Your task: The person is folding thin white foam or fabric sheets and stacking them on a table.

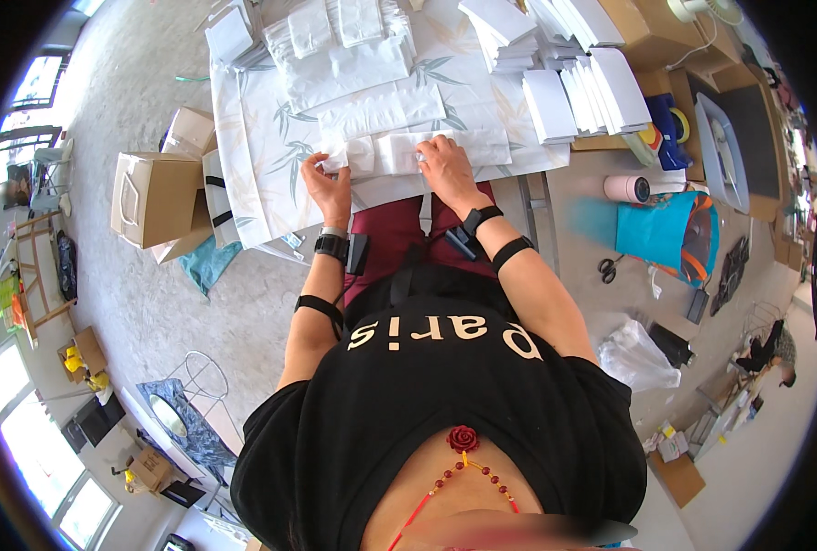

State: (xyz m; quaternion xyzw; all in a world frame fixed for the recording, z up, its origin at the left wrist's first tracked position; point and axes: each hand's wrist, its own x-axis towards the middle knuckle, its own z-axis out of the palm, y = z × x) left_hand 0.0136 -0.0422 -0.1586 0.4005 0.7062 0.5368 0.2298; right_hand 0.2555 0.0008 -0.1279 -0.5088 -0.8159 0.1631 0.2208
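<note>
A long white plastic bag (482,147) lies flat along the near edge of the table, its left part folded over. My left hand (330,191) pinches the bag's left end between thumb and fingers. Farther right, my right hand (449,171) has its fingers bent and closed on the bag's near edge; the exact grip is partly hidden. Just beyond lies another flat white bag (381,112). A layered pile of white bags (335,72) rests farther back, with two small folded pieces on top.
Stacks of flat white boxes (548,106) stand at the table's right. More white pieces (231,37) lie at its far left corner. Cardboard boxes (151,197) sit left of the table. On the right floor are a blue bag (652,230), a pink cup (621,189) and scissors (609,268).
</note>
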